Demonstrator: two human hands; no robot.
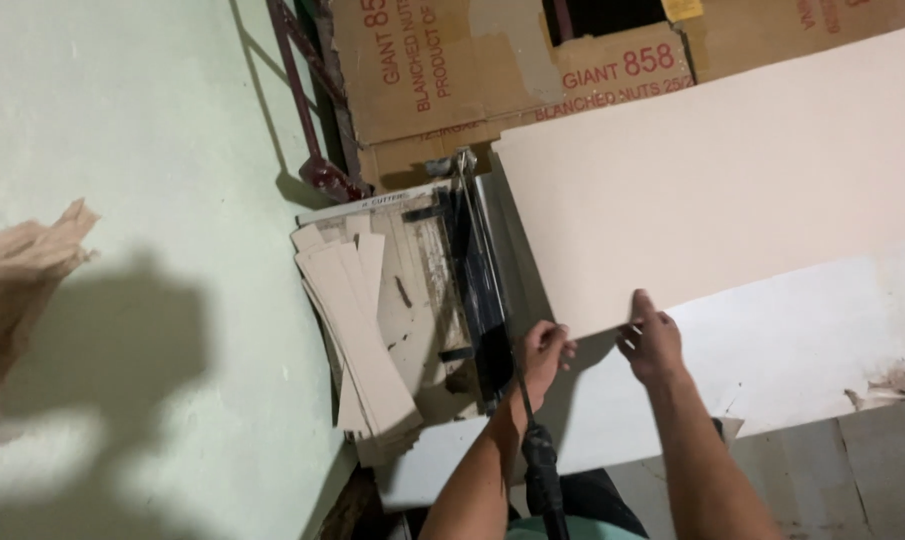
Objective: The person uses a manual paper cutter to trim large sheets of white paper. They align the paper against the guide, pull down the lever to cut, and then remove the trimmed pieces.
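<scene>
A large beige cardboard sheet lies at an angle over a white work surface, with its left end next to a paper cutter. My left hand curls around the sheet's near left corner, right beside the cutter's black blade arm. My right hand pinches the sheet's near edge a little to the right, thumb on top. The arm's black handle reaches back toward me, below my left wrist. A stack of cut beige strips rests on the cutter's left side.
Printed brown cardboard boxes stand behind the cutter. A pale green wall fills the left, with torn brown paper on it. A dark red metal bar leans at the back. The white surface is torn at the right.
</scene>
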